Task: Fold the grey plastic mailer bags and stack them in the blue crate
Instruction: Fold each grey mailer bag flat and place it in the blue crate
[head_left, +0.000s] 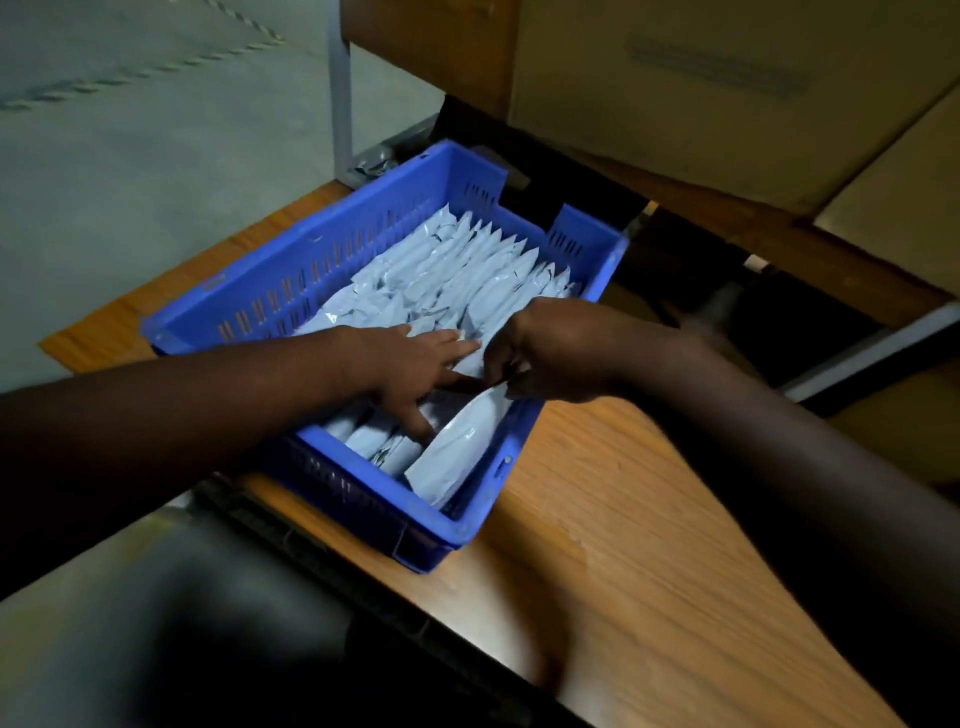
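Note:
A blue slotted crate (291, 280) sits on a wooden table (623, 545), filled with several folded grey mailer bags (467, 265) lying in rows. My left hand (410, 371) reaches into the crate with fingers spread and straight, pressing on the bags near the middle. My right hand (545, 351) is over the crate's right side, its fingers curled and pinching the top end of one folded grey mailer bag (457, 447) that lies along the crate's right wall at the near end.
Cardboard boxes (701, 78) stand on a shelf above and behind the crate. A metal post (340, 88) rises at the table's back edge. Grey floor (130, 114) lies to the left. A dark blurred shape (234, 623) fills the near left.

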